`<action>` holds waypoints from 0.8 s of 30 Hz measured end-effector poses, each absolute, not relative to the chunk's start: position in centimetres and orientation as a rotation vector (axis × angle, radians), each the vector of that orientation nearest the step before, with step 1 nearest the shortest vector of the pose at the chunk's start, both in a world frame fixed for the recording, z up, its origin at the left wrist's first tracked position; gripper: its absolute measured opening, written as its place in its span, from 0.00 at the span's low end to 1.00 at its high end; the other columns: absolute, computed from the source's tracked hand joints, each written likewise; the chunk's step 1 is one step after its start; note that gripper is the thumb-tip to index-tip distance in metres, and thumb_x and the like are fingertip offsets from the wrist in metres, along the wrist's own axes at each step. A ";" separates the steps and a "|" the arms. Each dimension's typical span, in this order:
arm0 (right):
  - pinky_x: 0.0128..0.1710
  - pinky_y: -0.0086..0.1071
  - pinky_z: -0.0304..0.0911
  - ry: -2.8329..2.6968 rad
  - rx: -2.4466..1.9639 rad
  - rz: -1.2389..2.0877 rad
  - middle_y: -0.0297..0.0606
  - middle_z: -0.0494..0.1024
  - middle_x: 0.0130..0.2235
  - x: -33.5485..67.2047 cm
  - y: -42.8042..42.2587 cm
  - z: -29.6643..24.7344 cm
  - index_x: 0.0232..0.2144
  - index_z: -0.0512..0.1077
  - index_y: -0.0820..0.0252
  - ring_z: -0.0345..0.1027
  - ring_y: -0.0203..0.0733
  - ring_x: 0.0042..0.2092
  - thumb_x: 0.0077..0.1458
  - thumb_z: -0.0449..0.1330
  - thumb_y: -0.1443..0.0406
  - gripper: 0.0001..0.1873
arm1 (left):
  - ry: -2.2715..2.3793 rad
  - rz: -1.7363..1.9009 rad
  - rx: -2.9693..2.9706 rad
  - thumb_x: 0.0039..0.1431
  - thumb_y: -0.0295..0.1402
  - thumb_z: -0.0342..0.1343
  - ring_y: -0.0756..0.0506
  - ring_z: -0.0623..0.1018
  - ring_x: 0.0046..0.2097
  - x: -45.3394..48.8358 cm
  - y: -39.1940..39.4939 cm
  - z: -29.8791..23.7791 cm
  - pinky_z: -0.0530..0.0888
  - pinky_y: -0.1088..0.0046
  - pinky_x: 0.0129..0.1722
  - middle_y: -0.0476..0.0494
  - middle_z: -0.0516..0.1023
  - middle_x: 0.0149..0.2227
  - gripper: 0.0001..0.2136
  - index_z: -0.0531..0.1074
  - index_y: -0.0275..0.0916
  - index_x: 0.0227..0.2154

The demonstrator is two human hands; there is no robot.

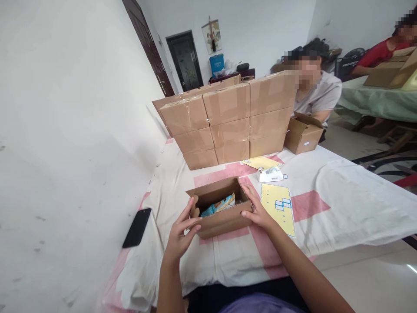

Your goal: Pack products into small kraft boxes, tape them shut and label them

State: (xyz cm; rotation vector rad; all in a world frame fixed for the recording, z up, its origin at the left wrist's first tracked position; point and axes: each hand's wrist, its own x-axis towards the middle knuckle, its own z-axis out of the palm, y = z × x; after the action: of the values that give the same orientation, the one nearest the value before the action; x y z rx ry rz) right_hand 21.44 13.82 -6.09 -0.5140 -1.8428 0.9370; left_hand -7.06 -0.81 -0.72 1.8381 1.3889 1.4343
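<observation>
An open-topped cardboard box sits on the cloth-covered table in front of me. Inside it lies a blue and yellow packet, partly hidden by the box walls. My left hand grips the box's left end, fingers on the outer side and thumb near the front edge. At the opposite end, my right hand has its fingers over the rim and its thumb against the front face.
Behind the box stands a wall of stacked, taped cartons. To the right lie a yellow sticker sheet and a small white box. A black phone rests at left. Across the table, a person sits by another open carton.
</observation>
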 end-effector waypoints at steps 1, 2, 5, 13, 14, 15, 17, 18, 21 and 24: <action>0.71 0.58 0.42 -1.837 -0.511 0.950 0.46 0.53 0.70 21.5 13.8 -6.0 0.72 0.52 0.46 0.41 0.62 0.73 0.55 0.60 0.39 0.49 | 1.394 1.445 1.866 0.62 0.33 0.61 0.34 0.60 0.71 -6.9 -1.1 -0.7 0.62 0.48 0.69 0.46 0.59 0.71 0.10 0.82 0.50 0.44; 0.71 0.58 0.42 -1.838 -0.513 0.960 0.46 0.53 0.70 21.5 13.8 -5.9 0.71 0.52 0.46 0.40 0.63 0.73 0.55 0.60 0.38 0.49 | 1.393 1.453 1.892 0.62 0.32 0.60 0.35 0.59 0.71 -6.6 -1.3 -0.8 0.61 0.49 0.70 0.47 0.58 0.71 0.11 0.82 0.50 0.45; 0.70 0.58 0.42 -1.844 -0.526 0.976 0.46 0.54 0.70 21.6 13.6 -5.6 0.71 0.54 0.48 0.41 0.63 0.73 0.52 0.60 0.36 0.51 | 1.360 1.455 1.955 0.64 0.29 0.57 0.37 0.59 0.71 -5.9 -1.9 -0.6 0.62 0.49 0.70 0.49 0.59 0.71 0.13 0.80 0.52 0.47; 0.70 0.54 0.46 -1.808 -0.498 1.063 0.44 0.55 0.69 21.5 13.4 -5.5 0.70 0.55 0.48 0.45 0.60 0.72 0.56 0.58 0.38 0.47 | 1.476 1.391 1.752 0.63 0.34 0.59 0.37 0.48 0.74 -5.0 -2.4 0.2 0.52 0.51 0.73 0.50 0.46 0.75 0.11 0.79 0.50 0.48; 0.70 0.55 0.46 -1.820 -0.494 1.050 0.45 0.55 0.68 21.5 13.4 -5.5 0.69 0.56 0.48 0.45 0.61 0.72 0.55 0.59 0.38 0.47 | 1.456 1.387 1.716 0.63 0.35 0.59 0.36 0.48 0.74 -5.1 -2.4 0.0 0.53 0.51 0.72 0.50 0.45 0.75 0.10 0.80 0.49 0.46; 0.70 0.55 0.46 -1.837 -0.497 1.034 0.45 0.55 0.68 21.5 13.4 -5.5 0.68 0.57 0.48 0.45 0.61 0.72 0.54 0.59 0.38 0.46 | 1.442 1.384 1.685 0.63 0.35 0.60 0.35 0.48 0.74 -5.1 -2.4 -0.2 0.54 0.51 0.72 0.49 0.45 0.75 0.09 0.80 0.48 0.44; 0.70 0.56 0.46 -1.873 -0.522 1.000 0.46 0.55 0.67 21.5 13.5 -5.4 0.65 0.62 0.49 0.45 0.62 0.71 0.54 0.59 0.37 0.43 | 1.435 1.399 1.637 0.62 0.36 0.60 0.35 0.48 0.74 -4.9 -2.3 -0.8 0.54 0.51 0.72 0.48 0.46 0.75 0.09 0.80 0.47 0.44; 0.69 0.56 0.46 -1.885 -0.536 0.984 0.47 0.55 0.67 21.6 13.5 -5.4 0.62 0.64 0.50 0.45 0.63 0.71 0.53 0.59 0.37 0.41 | 1.433 1.434 1.617 0.62 0.37 0.61 0.35 0.48 0.74 -4.7 -2.2 -1.2 0.53 0.51 0.72 0.48 0.47 0.75 0.10 0.79 0.48 0.46; 0.69 0.55 0.47 -1.895 -0.533 0.948 0.48 0.56 0.66 21.6 13.4 -5.3 0.55 0.68 0.53 0.47 0.63 0.71 0.54 0.57 0.37 0.36 | 1.412 1.626 1.487 0.64 0.41 0.58 0.38 0.47 0.75 -3.8 -1.8 -2.3 0.49 0.53 0.73 0.48 0.48 0.75 0.23 0.67 0.54 0.62; 0.69 0.54 0.46 -1.860 -0.490 0.926 0.47 0.56 0.66 21.4 13.0 -4.8 0.50 0.69 0.53 0.48 0.62 0.70 0.59 0.53 0.38 0.31 | 1.399 1.756 1.253 0.68 0.43 0.52 0.43 0.46 0.75 -3.2 -1.2 -2.8 0.46 0.56 0.73 0.52 0.47 0.75 0.29 0.51 0.61 0.69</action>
State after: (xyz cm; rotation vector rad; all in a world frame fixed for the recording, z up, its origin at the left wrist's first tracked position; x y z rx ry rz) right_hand 21.40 13.02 -4.83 -0.4895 -1.8603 0.9263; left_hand -3.19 -1.20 -2.77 1.2526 1.3994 1.7560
